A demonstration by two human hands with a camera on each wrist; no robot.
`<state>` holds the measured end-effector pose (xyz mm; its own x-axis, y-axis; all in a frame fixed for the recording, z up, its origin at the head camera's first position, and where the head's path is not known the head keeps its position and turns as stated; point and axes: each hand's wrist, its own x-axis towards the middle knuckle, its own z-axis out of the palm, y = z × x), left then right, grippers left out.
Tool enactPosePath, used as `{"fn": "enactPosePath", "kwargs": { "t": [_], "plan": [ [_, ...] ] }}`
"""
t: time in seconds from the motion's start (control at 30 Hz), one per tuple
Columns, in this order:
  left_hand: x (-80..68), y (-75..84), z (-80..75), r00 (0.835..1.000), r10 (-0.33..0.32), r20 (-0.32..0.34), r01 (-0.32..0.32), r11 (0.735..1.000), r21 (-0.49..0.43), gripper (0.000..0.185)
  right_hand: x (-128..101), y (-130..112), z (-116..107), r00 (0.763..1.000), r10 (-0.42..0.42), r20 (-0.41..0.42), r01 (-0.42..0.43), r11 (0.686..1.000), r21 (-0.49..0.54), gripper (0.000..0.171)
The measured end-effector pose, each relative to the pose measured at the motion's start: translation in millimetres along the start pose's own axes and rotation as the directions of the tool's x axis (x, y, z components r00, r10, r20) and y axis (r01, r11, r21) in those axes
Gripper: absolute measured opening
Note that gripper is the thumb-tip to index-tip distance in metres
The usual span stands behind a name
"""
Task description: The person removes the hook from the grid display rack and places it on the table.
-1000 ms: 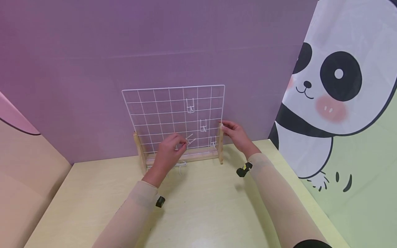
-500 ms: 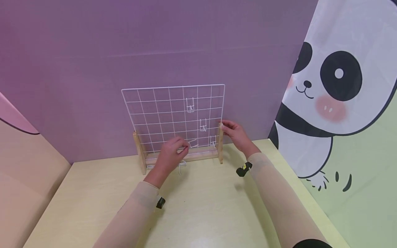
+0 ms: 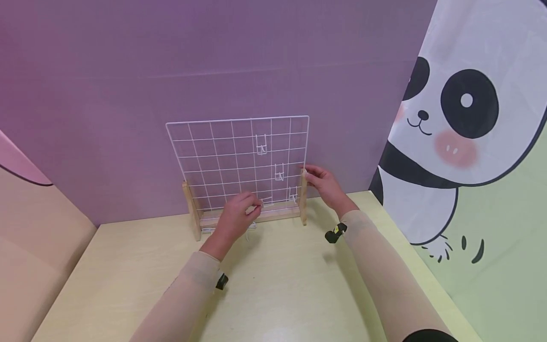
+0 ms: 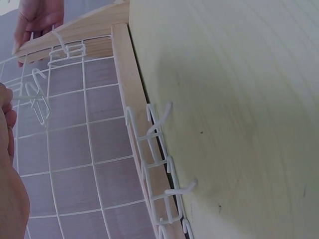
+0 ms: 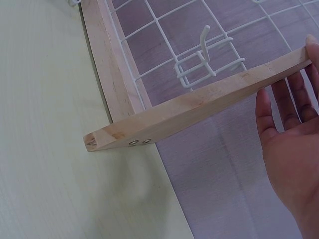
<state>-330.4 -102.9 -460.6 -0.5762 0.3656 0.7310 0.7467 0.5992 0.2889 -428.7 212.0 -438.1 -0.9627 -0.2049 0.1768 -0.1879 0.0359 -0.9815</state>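
Note:
A white wire grid panel (image 3: 222,156) stands upright in a wooden stand (image 3: 273,213) at the back of the yellow table (image 3: 278,285). My left hand (image 3: 258,205) pinches a white wire hook (image 3: 266,200) against the grid's bottom row; the same hook (image 4: 36,95) shows beside my fingers in the left wrist view. My right hand (image 3: 308,175) grips the top of the right wooden post (image 3: 304,199), with fingers behind the post (image 5: 199,107). Three hooks hang on the grid: an upper one (image 3: 261,145), a middle one (image 3: 279,172), and a lower one (image 3: 293,194) near the post.
Several loose white hooks (image 3: 248,228) lie on the table against the stand's base bar (image 4: 132,124). A purple wall (image 3: 213,57) rises close behind the grid. A panda panel (image 3: 461,118) borders the table's right side, a tan surface (image 3: 34,247) its left.
My left hand has moved down and slightly right, bringing the hook from mid-air in front of the grid down to its bottom row. The right hand has stayed on the post.

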Motion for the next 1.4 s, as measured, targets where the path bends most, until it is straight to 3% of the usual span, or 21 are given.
{"fn": "enactPosePath", "kwargs": {
  "t": [0.3,0.43,0.67,1.03,1.3,1.4],
  "plan": [
    [-4.0,-4.3,6.2,0.999,0.025,0.033,-0.026,0.999,0.024,0.015,1,0,0,1.000,0.007,-0.006,-0.007,1.000,0.017,0.041],
    [-6.0,-4.7,8.0,0.997,0.033,0.063,-0.035,0.999,0.022,0.009,1,0,0,1.000,0.006,-0.007,-0.006,1.000,0.017,0.040],
    [-10.5,-4.9,14.3,0.994,0.011,0.107,-0.015,0.999,0.029,0.012,1,0,1,1.000,-0.006,-0.011,0.006,1.000,0.022,0.041],
    [-14.9,-2.8,16.3,0.954,-0.124,0.272,0.109,0.992,0.069,0.011,0,1,1,1.000,-0.004,-0.007,0.004,1.000,0.015,0.040],
    [-19.0,-8.1,21.2,0.954,-0.083,0.290,0.068,0.996,0.060,0.009,-2,-1,3,1.000,0.008,-0.011,-0.008,1.000,0.014,0.041],
    [-19.2,-9.8,21.7,0.946,-0.076,0.315,0.062,0.997,0.055,0.007,-1,0,3,1.000,0.009,-0.012,-0.008,1.000,0.012,0.041]
  ]
}}
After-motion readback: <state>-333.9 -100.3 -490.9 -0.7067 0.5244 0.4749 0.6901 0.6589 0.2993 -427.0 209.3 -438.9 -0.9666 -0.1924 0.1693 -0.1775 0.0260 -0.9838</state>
